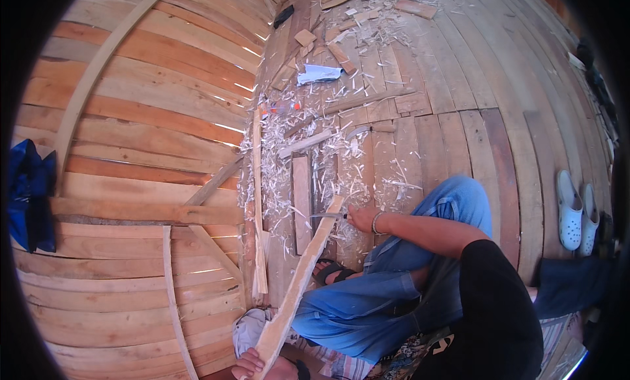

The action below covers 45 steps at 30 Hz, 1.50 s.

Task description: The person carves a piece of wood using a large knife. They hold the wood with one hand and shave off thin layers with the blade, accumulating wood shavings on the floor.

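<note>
A long, narrow wooden board (289,304) slants from the lower edge up to the middle of the view, its long edge rough. My left hand (248,365) is wrapped around its near end. Close to the board's far end, my right hand (359,218) is closed on a knife. The knife's thin blade (325,215) lies across the board's edge; its handle is mostly hidden in my fingers. Under the far end, a flat length of wood (301,203) rests on the floor.
Pale shavings (275,163) litter the plank floor. Beyond my right hand lies a curved-blade tool (382,127) with a wooden handle. Farther off are wood offcuts (341,57) and a light-blue piece (319,75). A plank wall (144,124) rises at left; pale clogs (569,213) stand at right.
</note>
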### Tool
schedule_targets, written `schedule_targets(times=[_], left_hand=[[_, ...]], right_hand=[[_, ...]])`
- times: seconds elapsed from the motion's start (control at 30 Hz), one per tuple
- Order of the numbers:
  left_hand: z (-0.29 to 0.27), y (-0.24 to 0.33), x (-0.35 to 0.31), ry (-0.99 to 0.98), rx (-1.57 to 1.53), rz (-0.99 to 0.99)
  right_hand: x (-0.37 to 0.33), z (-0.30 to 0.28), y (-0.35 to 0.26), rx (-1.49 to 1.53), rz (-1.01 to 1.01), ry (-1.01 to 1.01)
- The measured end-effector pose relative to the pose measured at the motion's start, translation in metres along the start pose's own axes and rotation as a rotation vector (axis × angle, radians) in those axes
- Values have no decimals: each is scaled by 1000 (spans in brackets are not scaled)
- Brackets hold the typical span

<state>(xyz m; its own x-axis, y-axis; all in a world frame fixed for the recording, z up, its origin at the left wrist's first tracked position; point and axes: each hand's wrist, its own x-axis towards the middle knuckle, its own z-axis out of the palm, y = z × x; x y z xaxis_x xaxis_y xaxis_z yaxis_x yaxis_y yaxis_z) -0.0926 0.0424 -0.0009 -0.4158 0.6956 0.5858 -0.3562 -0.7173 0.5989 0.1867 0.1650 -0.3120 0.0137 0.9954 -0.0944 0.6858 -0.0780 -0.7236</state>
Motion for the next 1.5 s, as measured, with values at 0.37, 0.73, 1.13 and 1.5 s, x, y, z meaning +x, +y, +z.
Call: schedule_targets(times=[0.37,0.73,1.13,1.5], left_hand=[[13,-9,0,296,40,-102],[8,-9,3,132,41,-48],[36,-3,8,150,179,89],[50,-28,38,-221,-10,27]], right_hand=[[11,1,57,-50,79,87],[-8,-26,-9,-148,61,8],[-29,-9,-19,-104,24,-64],[-25,-6,15,-96,74,-20]])
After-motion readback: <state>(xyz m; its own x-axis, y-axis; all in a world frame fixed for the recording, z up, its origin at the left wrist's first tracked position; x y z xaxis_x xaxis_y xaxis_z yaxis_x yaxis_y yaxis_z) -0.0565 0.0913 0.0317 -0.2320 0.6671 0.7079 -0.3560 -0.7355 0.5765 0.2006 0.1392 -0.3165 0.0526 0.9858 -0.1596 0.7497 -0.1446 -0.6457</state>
